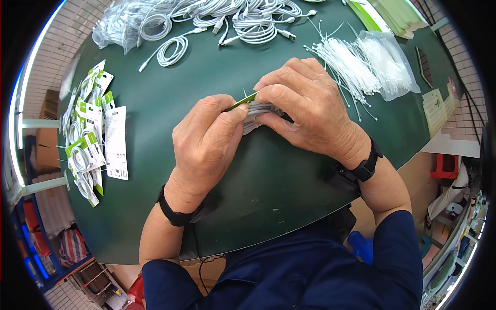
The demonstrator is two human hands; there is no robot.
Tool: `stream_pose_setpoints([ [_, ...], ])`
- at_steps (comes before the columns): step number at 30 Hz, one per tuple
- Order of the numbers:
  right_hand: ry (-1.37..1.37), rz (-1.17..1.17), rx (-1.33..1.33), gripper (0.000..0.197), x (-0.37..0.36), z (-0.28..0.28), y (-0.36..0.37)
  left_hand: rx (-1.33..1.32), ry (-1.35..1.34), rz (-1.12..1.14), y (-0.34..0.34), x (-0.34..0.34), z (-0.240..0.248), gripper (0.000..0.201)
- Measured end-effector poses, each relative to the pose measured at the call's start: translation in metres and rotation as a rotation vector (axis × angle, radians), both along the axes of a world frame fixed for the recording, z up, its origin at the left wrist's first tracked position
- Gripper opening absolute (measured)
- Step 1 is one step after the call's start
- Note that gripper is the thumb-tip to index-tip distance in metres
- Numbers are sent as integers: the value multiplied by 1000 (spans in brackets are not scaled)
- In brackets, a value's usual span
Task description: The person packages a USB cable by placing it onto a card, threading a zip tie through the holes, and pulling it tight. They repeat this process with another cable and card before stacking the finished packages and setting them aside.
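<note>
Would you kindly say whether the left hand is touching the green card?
Touching: the head view shows the left hand pinching the green card by one end.

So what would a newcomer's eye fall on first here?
Probably the left hand and right hand at the centre, together pinching a green card and a coiled pale cable. Next, the pile of pale cables at the far side of the dark green table, with white zip ties at the right and packaged cables heaped at the left.
</note>
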State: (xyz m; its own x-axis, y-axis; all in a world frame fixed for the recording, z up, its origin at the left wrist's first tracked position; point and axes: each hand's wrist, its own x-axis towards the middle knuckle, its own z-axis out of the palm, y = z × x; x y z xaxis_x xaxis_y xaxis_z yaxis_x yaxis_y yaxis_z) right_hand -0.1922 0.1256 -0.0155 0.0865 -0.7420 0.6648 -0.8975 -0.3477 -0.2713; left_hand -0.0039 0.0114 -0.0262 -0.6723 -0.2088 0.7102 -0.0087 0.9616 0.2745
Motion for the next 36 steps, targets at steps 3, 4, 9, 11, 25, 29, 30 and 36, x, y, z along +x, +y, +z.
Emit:
stream_pose_setpoints([
  [3, -69, -14, -26, 33, -11, 5, -1, -4, 3, 2, -2, 2, 0, 30],
  [4, -144, -38, -68, 31, -18, 6, -4, -10, -4, 6, -3, 4, 0, 29],
  [9, -349, -374, 208, 20, -74, 16, 13, 4, -8, -3, -6, 1, 2, 25],
  [11, -123, -510, 569, 17, -93, 13, 22, 9, -8, 11, -9, 1, 4, 24],
  [25, 55, -470, 732, 12, -102, -14, 18, 37, -20, 53, -10, 3, 5, 23],
  [29, 98, -487, 698, 11, -97, -12, 17, 34, 6, -18, -7, 0, 3, 24],
  [30, 101, -496, 713, 11, -95, -11, 16, 34, 11, -10, -6, 1, 4, 24],
  [36, -140, -403, 465, 11, -93, -12, 12, 21, 25, -100, 0, 0, 6, 25],
])
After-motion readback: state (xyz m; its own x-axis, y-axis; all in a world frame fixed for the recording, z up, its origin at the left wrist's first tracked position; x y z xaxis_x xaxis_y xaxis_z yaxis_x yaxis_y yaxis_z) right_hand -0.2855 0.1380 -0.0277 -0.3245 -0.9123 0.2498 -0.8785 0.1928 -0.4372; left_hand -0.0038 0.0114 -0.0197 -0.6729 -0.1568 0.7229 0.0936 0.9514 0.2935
